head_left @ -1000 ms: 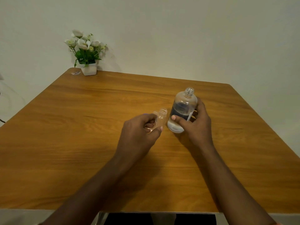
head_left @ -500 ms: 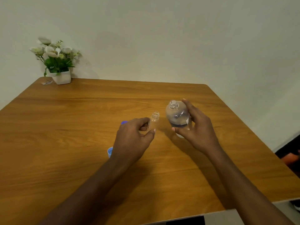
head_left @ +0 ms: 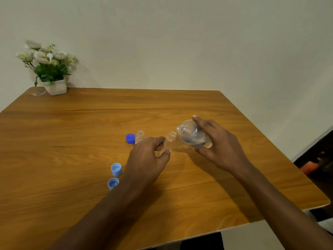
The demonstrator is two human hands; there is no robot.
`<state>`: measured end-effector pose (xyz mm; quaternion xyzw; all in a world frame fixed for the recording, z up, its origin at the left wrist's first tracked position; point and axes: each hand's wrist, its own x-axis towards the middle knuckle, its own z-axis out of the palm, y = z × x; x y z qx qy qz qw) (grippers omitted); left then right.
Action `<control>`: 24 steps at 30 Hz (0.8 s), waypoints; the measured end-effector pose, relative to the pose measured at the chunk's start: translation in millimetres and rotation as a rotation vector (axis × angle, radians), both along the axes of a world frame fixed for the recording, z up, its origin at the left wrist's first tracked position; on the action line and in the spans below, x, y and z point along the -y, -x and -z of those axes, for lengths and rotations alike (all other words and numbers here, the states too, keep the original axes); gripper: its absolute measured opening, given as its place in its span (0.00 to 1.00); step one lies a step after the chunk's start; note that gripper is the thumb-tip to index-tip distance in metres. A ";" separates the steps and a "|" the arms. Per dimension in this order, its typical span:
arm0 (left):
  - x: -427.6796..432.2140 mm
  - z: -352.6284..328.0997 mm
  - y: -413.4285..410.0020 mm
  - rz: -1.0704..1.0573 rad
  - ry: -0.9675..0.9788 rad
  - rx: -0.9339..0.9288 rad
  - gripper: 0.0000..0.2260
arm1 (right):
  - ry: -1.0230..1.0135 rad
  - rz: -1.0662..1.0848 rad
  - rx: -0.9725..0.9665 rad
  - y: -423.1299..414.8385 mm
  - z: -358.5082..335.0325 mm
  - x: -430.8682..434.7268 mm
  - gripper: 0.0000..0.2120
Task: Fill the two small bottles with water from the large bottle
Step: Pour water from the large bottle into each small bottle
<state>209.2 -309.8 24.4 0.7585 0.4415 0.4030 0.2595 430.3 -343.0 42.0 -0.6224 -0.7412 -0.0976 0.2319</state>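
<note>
My right hand (head_left: 219, 144) grips the large clear bottle (head_left: 191, 133), uncapped and tipped to the left, its mouth just right of a small bottle's opening. My left hand (head_left: 150, 156) pinches that small clear bottle (head_left: 170, 138), which stands upright on the wooden table (head_left: 72, 127). A second small clear bottle (head_left: 140, 136) stands open just behind my left hand. Some water lies in the large bottle's lower side.
A dark blue cap (head_left: 130, 138) lies left of the second small bottle. Two light blue caps (head_left: 116, 169) (head_left: 113, 183) lie open side up beside my left forearm. A white pot of flowers (head_left: 52, 73) stands at the far left corner. The table's right edge is near my right arm.
My right hand has lifted and tipped the large bottle leftward toward the small bottle. My view swung right and up, bringing the caps and the second small bottle into sight.
</note>
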 end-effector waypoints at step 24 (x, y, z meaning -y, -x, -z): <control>-3.1 6.0 4.6 0.010 -0.056 -0.076 0.14 | -0.018 -0.018 0.283 -5.1 -16.2 -3.4 0.40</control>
